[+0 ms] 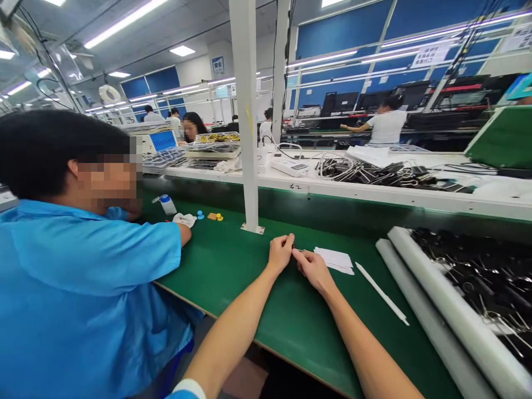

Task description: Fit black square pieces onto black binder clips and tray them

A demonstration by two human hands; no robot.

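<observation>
Over the green tabletop (233, 266), my left hand (281, 254) and my right hand (312, 267) meet with fingertips nearly touching. Both are closed in a pinch around a small dark piece (293, 247), mostly covered by the fingers. A glint of metal shows by my right fingers, but its kind is too small to make out. Just right of my right hand lie white paper slips (336, 259), with a thin white stick (381, 292), like a pen or rolled paper, beyond them.
At right, a foam-edged tray (453, 293) holds many black pieces with metal wires (477, 277). A white post (245, 122) rises ahead. On my left sits a co-worker in blue (95, 266), near a blue-capped bottle (168, 205). Cables and black parts (374, 173) cover the raised shelf.
</observation>
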